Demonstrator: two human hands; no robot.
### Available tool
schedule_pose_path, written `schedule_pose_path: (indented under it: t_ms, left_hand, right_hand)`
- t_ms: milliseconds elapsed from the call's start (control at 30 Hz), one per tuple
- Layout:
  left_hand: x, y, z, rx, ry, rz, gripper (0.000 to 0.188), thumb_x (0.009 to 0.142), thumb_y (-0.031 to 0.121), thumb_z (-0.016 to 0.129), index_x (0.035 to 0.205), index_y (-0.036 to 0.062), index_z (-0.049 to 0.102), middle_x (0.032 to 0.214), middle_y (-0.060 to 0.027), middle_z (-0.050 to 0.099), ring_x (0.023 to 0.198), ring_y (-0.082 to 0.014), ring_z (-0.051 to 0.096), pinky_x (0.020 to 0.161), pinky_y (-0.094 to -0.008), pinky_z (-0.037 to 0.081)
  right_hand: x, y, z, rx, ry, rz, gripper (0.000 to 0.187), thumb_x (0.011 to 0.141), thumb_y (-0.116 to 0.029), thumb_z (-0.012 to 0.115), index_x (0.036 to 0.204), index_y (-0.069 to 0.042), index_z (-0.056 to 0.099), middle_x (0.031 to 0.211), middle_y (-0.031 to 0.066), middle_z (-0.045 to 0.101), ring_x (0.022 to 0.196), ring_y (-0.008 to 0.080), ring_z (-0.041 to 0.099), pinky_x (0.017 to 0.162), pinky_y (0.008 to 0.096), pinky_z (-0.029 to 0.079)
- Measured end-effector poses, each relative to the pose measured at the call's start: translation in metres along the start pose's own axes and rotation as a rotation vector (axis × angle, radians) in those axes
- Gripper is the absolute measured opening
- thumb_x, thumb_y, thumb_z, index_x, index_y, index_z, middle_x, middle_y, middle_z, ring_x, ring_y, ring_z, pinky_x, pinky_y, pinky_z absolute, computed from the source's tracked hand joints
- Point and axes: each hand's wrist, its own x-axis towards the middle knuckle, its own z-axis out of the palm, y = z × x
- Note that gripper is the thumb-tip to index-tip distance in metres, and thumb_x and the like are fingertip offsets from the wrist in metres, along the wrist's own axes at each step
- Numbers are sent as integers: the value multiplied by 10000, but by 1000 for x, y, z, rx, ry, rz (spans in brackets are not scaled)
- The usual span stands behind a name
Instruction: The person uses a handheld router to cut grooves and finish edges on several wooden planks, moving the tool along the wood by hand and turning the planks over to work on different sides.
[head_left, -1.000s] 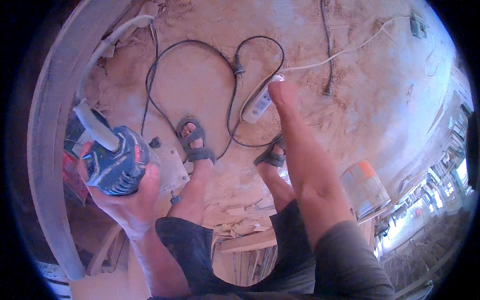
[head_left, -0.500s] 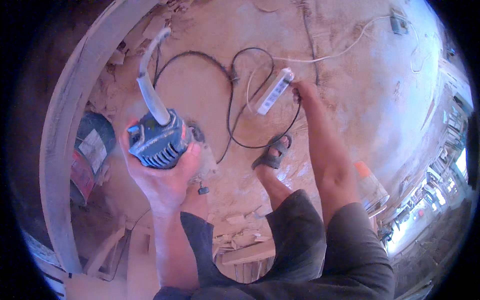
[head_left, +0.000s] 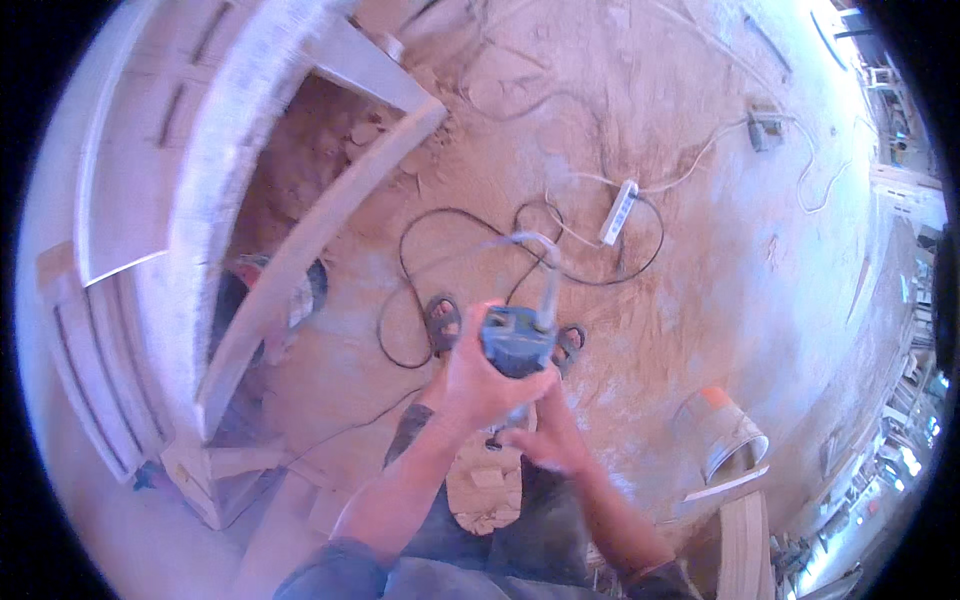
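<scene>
In front of my body I hold a dark blue trim router (head_left: 517, 345), its pale wrapped cord sleeve (head_left: 548, 280) rising from the top. My left hand (head_left: 480, 385) is closed round the motor housing. Lower down, by the router's base and a small black knob (head_left: 493, 443), my right hand (head_left: 548, 435) grips with curled fingers, partly hidden by the tool. On the floor beyond lies a white power strip (head_left: 620, 212), with a black cord (head_left: 403, 250) looping beside it.
A curved wooden frame (head_left: 320, 245) and large pale wooden pieces (head_left: 150, 150) stand at the left. A whitish bucket (head_left: 735, 440) lies on its side at the right, near wooden boards (head_left: 745, 545). A white cable (head_left: 690, 180) crosses the dusty floor towards a small grey box (head_left: 765, 130).
My right hand has left the power strip, now lying on the floor, and come to the router's base. The router in my left hand has moved right, and the view has shifted.
</scene>
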Motion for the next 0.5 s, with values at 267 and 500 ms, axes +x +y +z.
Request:
schedule_pose_path:
  t_ms: [267,500]
  left_hand:
    - [-80,174,10,269,-46,167,846,606,275,922,1300,53,493,1114,-155,663,1037,-303,667,925,-411,524]
    - [-123,230,-22,221,-95,445,801,690,272,894,1348,35,505,1189,-123,645,1078,-241,639,952,-388,508]
  right_hand:
    - [-50,-149,59,-61,522,442,693,884,-306,763,1422,10,464,1346,190,591,1249,336,578,1048,447,453]
    - [-47,-230,52,425,761,2,652,815,-296,827,1323,-31,517,1208,131,667,1093,234,662,934,398,532]
